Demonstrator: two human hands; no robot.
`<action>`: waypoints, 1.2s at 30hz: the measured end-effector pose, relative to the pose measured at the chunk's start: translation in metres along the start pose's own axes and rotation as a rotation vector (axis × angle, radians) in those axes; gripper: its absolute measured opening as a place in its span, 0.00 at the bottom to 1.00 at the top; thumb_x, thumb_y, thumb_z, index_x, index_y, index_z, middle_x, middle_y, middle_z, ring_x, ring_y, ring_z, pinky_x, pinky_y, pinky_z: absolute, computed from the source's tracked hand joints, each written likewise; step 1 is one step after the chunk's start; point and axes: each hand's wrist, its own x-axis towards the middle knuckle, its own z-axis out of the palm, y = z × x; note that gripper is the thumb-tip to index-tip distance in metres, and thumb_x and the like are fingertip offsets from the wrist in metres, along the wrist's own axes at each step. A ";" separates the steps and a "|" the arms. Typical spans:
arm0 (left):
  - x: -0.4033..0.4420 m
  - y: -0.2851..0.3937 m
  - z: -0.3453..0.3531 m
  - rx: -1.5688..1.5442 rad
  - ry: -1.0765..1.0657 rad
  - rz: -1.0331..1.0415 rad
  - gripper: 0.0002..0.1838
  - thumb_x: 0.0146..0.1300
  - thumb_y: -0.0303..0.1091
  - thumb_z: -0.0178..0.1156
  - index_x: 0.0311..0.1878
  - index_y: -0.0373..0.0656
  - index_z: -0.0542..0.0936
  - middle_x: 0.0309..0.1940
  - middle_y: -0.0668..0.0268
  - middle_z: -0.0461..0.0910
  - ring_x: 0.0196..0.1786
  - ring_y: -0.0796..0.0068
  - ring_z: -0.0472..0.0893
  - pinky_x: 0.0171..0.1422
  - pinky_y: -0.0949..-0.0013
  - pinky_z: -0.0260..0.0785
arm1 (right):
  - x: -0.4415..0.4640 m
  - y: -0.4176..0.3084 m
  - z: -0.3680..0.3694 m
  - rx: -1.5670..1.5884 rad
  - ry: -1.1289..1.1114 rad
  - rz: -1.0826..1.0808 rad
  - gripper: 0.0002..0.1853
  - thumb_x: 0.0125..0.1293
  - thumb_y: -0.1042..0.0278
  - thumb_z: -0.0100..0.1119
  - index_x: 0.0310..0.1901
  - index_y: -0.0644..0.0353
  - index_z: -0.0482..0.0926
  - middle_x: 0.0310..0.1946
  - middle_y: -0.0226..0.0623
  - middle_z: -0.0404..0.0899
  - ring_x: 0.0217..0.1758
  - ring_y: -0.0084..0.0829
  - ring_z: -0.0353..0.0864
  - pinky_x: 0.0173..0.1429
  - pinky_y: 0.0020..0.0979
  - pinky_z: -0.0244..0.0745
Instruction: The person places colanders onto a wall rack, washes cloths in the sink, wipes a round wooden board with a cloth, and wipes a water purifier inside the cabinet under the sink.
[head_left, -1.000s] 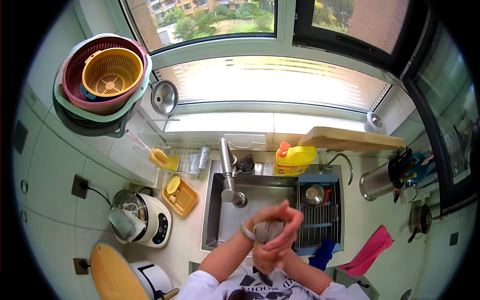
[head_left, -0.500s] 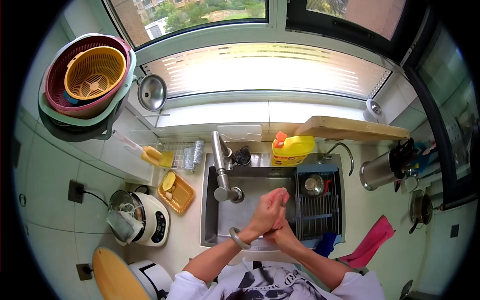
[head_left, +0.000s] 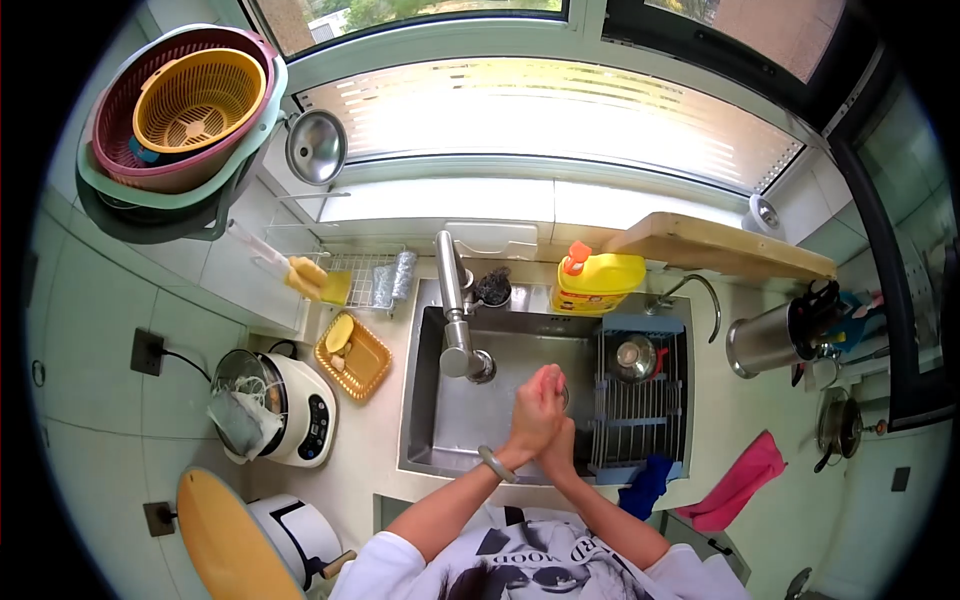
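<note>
My left hand (head_left: 538, 408), with a pale bangle (head_left: 496, 464) on its wrist, is closed and pressed against my right hand (head_left: 558, 448). The two are clasped together above the sink (head_left: 450, 430), with the left hand in front. Most of the right hand's fingers are hidden behind the left, and nothing held between the palms shows. To their left stands the metal faucet (head_left: 458, 335), its spout over the basin; no water is visible from it. A drying rack (head_left: 625, 425) fills the sink's right side and holds a small round pot or lid (head_left: 632, 356).
Behind the sink stands a yellow detergent bottle (head_left: 597, 284), near a wooden cutting board (head_left: 720, 246). A basket (head_left: 368, 372) and a white cooker (head_left: 310, 410) sit left. Pink cloth (head_left: 738, 482) and blue cloth (head_left: 647, 487) lie right. Nested colanders (head_left: 200, 100) hang upper left.
My clasped hands have shifted and turned slightly, fingers closer together, with the forearms nearer each other. The camera view has tilted a little downward.
</note>
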 end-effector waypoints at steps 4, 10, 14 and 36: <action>-0.001 -0.008 -0.007 -0.007 0.036 -0.071 0.17 0.77 0.39 0.41 0.29 0.42 0.66 0.14 0.74 0.60 0.13 0.87 0.61 0.17 0.76 0.51 | -0.002 0.004 0.008 0.069 0.016 0.072 0.08 0.51 0.70 0.66 0.27 0.65 0.78 0.22 0.49 0.81 0.30 0.33 0.85 0.30 0.36 0.73; 0.000 -0.050 -0.009 -0.101 0.154 -0.162 0.19 0.77 0.43 0.41 0.30 0.42 0.67 0.11 0.72 0.61 0.10 0.84 0.61 0.14 0.74 0.52 | -0.009 0.051 0.025 0.130 0.072 0.161 0.07 0.52 0.72 0.65 0.26 0.66 0.78 0.21 0.46 0.81 0.29 0.26 0.83 0.30 0.35 0.72; 0.002 -0.052 -0.012 -0.115 0.156 -0.241 0.20 0.77 0.46 0.40 0.31 0.42 0.67 0.07 0.71 0.60 0.08 0.82 0.61 0.12 0.72 0.52 | 0.002 0.054 0.005 0.271 -0.246 0.183 0.05 0.52 0.74 0.65 0.28 0.64 0.79 0.22 0.34 0.81 0.25 0.20 0.77 0.29 0.32 0.72; -0.003 0.028 -0.025 0.374 -0.258 0.124 0.12 0.71 0.40 0.52 0.50 0.42 0.71 0.29 0.59 0.80 0.27 0.69 0.81 0.31 0.67 0.72 | 0.000 -0.032 -0.015 0.274 -0.006 -0.035 0.08 0.53 0.74 0.63 0.36 0.62 0.77 0.26 0.28 0.77 0.29 0.18 0.74 0.29 0.26 0.68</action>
